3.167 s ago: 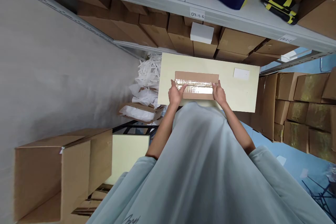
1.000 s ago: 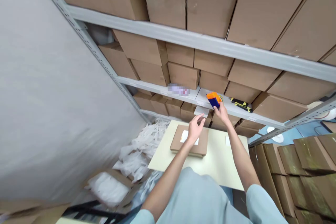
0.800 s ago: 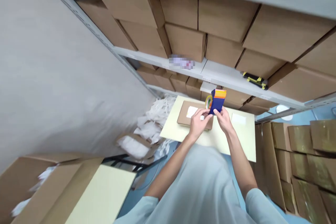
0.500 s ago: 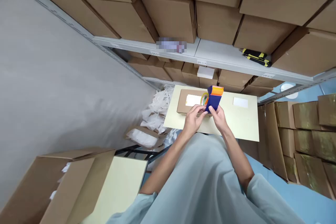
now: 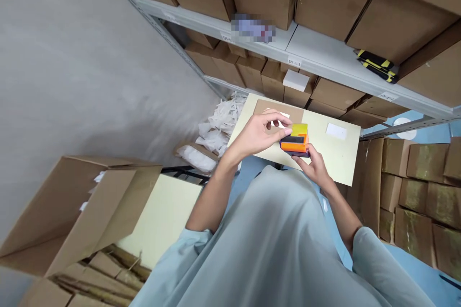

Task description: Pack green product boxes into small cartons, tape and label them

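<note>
In the head view, my right hand (image 5: 312,165) grips a dark blue and orange tape dispenser (image 5: 296,147) from its right side and underneath. A roll of yellow packing tape (image 5: 299,129) sits in the dispenser and faces upward. My left hand (image 5: 264,132) reaches in from the left, its thumb and curved fingertips closed at the left edge of the tape. Behind the left hand lies a flat cardboard box (image 5: 264,106) with a white label (image 5: 284,115) on top, partly covered by the hand. The dispenser is held above the near edge of the pale yellow table (image 5: 338,153).
A white card (image 5: 336,131) lies on the table's right part. Shelves of cartons (image 5: 329,0) rise behind, with black and yellow cutters (image 5: 377,65) on a ledge. Crumpled white packing material (image 5: 221,122) is heaped left. An open carton (image 5: 97,206) stands lower left; stacked boxes (image 5: 428,163) stand right.
The tape dispenser has been turned from upright to lying toward me and brought nearer. My left hand has shifted from its base to the tape roll. The head view has tilted and shifted.
</note>
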Demonstrator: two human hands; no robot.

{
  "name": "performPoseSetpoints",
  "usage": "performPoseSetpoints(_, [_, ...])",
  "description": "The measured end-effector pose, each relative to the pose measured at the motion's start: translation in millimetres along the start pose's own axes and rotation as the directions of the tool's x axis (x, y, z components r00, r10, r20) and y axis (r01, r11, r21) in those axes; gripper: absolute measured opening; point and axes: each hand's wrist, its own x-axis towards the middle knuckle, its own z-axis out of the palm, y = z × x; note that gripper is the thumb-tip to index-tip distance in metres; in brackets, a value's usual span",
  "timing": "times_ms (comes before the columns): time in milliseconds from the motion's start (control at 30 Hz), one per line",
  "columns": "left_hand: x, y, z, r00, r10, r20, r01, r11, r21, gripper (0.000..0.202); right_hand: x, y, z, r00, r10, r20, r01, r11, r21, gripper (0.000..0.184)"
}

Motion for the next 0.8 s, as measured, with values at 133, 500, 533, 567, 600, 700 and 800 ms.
performPoseSetpoints(133, [-17,6,1.3,0.991,0.13,-0.021,-0.131,0.991,-0.023,0.025,-5,-3,-14,0.983,-0.177,0.053,0.183,0.971,-0.153,0.025])
performPoseSetpoints(500, [-112,41,43.5,0.855,0.414,-0.312,-0.321,0.896,0.307,0.011,-49,-12,-51,0.837,-0.502,0.217,0.547,0.753,-0.365,0.019])
performPoseSetpoints(533, [-123,43,48.2,0.844,0.406,-0.352,-0.302,0.9,0.314,0.01,-58,-11,-57,0.829,-0.507,0.236,0.558,0.73,-0.395,0.019])
performPoseSetpoints(567, [-134,42,53.6,0.83,0.386,-0.402,-0.273,0.91,0.311,0.009,-68,-9,-63,0.827,-0.501,0.257,0.562,0.707,-0.43,0.017])
performPoseSetpoints(600, [-145,38,60.3,0.811,0.357,-0.463,-0.238,0.925,0.297,0.006,-79,-7,-69,0.83,-0.483,0.28,0.557,0.686,-0.468,0.015])
performPoseSetpoints(700, [-174,13,92.8,0.729,0.218,-0.649,-0.133,0.975,0.178,0.007,-113,3,-89,0.867,-0.356,0.35,0.499,0.642,-0.583,0.008])
performPoseSetpoints(800, [-195,-22,147.2,0.651,0.014,-0.759,-0.074,0.996,-0.045,0.018,-146,17,-105,0.899,-0.187,0.396,0.423,0.606,-0.674,0.018])
